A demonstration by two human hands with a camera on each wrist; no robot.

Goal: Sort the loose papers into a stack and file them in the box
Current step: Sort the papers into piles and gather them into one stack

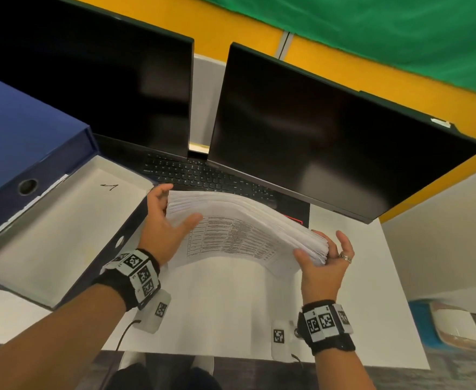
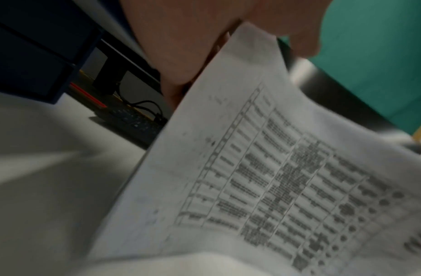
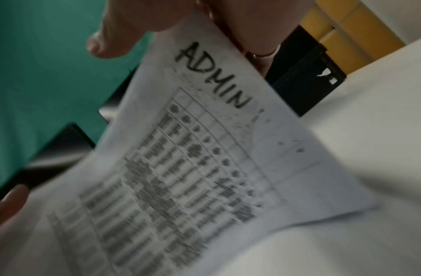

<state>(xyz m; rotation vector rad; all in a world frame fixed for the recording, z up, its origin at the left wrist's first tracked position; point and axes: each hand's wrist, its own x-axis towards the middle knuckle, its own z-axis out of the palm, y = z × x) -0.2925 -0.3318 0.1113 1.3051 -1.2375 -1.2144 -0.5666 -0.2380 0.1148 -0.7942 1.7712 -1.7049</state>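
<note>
Thick stack of papers (image 1: 242, 229) held clear of the surface (image 1: 231, 311), both hands on it, one at each short end. Left hand (image 1: 165, 223) takes the left end: thumb over the top sheet, fingers behind the edge. Right hand (image 1: 322, 263) takes the right end: thumb on top, fingers curled under and round the fanned edges. The stack arches up in the middle, so it is judged limp rather than stiff, and fairly heavy for paper. Sheets look smooth and likely to slide on each other; the right-hand edges are already uneven. Best hold seems to be both ends, pinched firmly and kept level; a one-handed grip would probably let sheets spill. The nearest sheet carries a printed table, with "ADMIN" handwritten at the end by the right hand, as the right wrist view shows. Blue box (image 1: 45, 220) lies open to the left, just beside the left hand, its pale interior bare. Surface is white. Behind: a dark keyboard (image 1: 203, 175) and two dark monitors (image 1: 315, 136). Yellow wall with a green sheet above.
</note>
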